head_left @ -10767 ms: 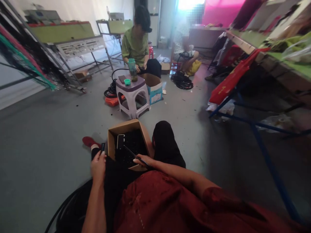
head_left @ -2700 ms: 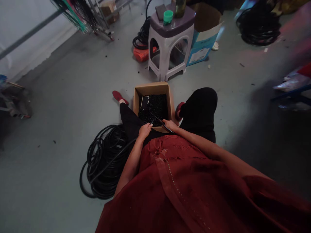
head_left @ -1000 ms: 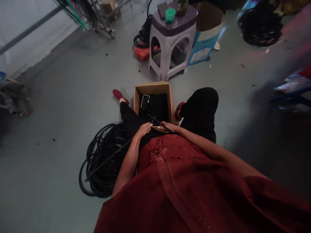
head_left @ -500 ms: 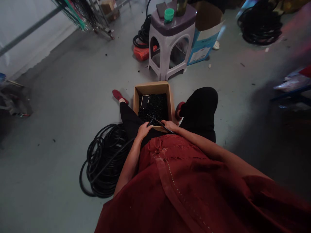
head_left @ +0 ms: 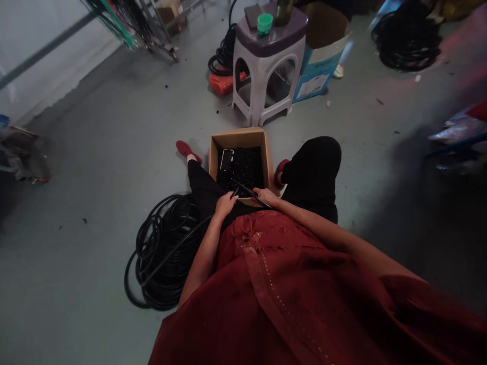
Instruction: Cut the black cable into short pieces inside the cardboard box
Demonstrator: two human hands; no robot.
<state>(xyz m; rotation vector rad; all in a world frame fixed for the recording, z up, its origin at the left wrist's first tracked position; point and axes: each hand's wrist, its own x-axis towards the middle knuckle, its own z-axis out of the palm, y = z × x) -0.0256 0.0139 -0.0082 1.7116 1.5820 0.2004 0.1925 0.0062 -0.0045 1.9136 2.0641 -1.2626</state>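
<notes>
A smooth grey floor point(head_left: 95, 142), dotted with dark scraps, spreads from the pale wall point(head_left: 41, 43) at far left. Near it, a metal rack point(head_left: 158, 28) and thin green strands point(head_left: 124, 31) are cut off by the top edge. Lower down lies a coil of black cable point(head_left: 163, 258), rounded and rubbery-looking; one length disappears behind the left forearm point(head_left: 201, 258). The left hand point(head_left: 225, 204) is closed around a dark end point(head_left: 235, 192) (whether it joins that coil, I cannot tell). Just past it, the cardboard box point(head_left: 236, 137) holds small glossy black pieces point(head_left: 249, 159) and a phone point(head_left: 227, 159). The right hand point(head_left: 266, 197) grips a slim dark tool point(head_left: 245, 188), its tip over the box, its type unclear. Beyond stands a moulded plastic stool point(head_left: 258, 76), partly hiding a blue carton point(head_left: 314, 76). Far right, crinkled clear plastic point(head_left: 451, 133) sits in shadow.
</notes>
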